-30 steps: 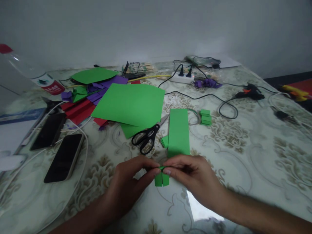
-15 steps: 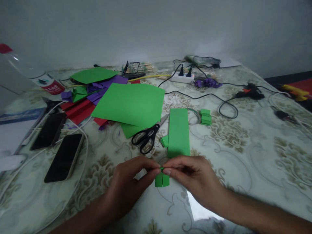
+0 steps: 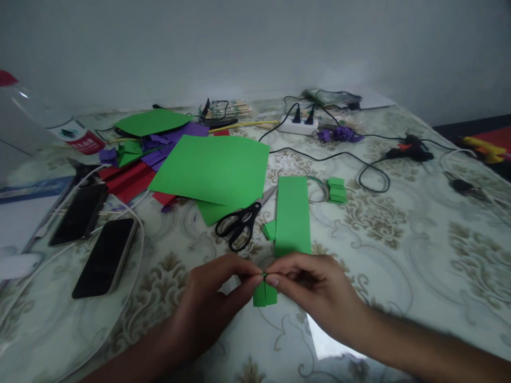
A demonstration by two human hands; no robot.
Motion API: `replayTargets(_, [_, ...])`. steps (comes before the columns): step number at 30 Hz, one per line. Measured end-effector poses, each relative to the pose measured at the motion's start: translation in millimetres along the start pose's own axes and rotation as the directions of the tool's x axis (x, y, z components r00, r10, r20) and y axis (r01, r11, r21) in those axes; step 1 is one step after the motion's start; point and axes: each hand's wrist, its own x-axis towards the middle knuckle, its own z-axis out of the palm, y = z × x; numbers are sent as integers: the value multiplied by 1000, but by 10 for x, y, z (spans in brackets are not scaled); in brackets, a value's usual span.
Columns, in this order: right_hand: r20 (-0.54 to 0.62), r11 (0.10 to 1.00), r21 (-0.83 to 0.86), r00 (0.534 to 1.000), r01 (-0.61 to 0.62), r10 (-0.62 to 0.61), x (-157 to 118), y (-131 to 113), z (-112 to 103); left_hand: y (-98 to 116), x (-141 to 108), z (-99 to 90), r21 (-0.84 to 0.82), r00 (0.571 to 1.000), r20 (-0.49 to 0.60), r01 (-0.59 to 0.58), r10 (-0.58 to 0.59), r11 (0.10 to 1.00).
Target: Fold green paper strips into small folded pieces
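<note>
As the left hand (image 3: 207, 295) and right hand (image 3: 329, 290) had barely shifted within a second, both thumb-and-finger pinched at the top of the green piece (image 3: 259, 296), near the strip (image 3: 293, 218), the pinching seemed unfinished.

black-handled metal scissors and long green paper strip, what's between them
In the head view, a small folded green paper piece lies between the handles of the scissors and the strip.

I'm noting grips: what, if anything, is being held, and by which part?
A small green paper piece: the left hand and right hand both pinch it at its upper end, and its lower part shows below them.
</note>
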Motion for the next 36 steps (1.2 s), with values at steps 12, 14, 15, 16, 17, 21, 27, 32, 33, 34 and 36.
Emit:
replayTargets(12, [67, 998, 61, 998, -15, 11, -19, -24, -28, 39, 3, -20, 13, 999, -46, -7, 8, 1000])
replayTargets(14, [79, 998, 55, 997, -7, 2, -23, -43, -33, 43, 4, -20, 16, 999, -37, -7, 8, 1000])
replayTargets(15, [80, 999, 47, 997, -2, -2, -25, -50, -36, 44, 5, -21, 15, 1000, -30, -6, 7, 1000])
replayTargets(16, [78, 999, 40, 997, 3, -6, -27, -55, -40, 43, 6, -22, 13, 1000, -26, -5, 5, 1000])
replayTargets(17, [76, 999, 35, 997, 6, -9, -27, -57, -43, 42, 7, -23, 11, 1000, -24, -2, 3, 1000])
replayTargets(21, [69, 999, 30, 998, 11, -13, -20, -48, -54, 25, 3, -26, 1, 1000, -19, 16, -16, 1000])
replayTargets(27, [22, 995, 94, 1000, -15, 13, 0, -15, -27, -11, -17, 1, -52, 996, -12, 87, -88, 995])
replayTargets(32, [70, 985, 140, 993, -101, 92, -10, -2, -14, -26, -20, 18, -107, 989, -30, 138, -142, 985])
replayTargets(33, [87, 985, 131, 991, -115, 104, -14, -4, -15, -27, -20, 19, -113, 988, -37, 146, -151, 983])
replayTargets(34, [103, 985, 115, 988, -125, 114, -17, -8, -17, -27, -20, 20, -115, 986, -44, 154, -160, 981])
replayTargets(36, [135, 990, 70, 984, -123, 113, -18, -20, -19, -28, -22, 23, -104, 985, -66, 154, -161, 983])
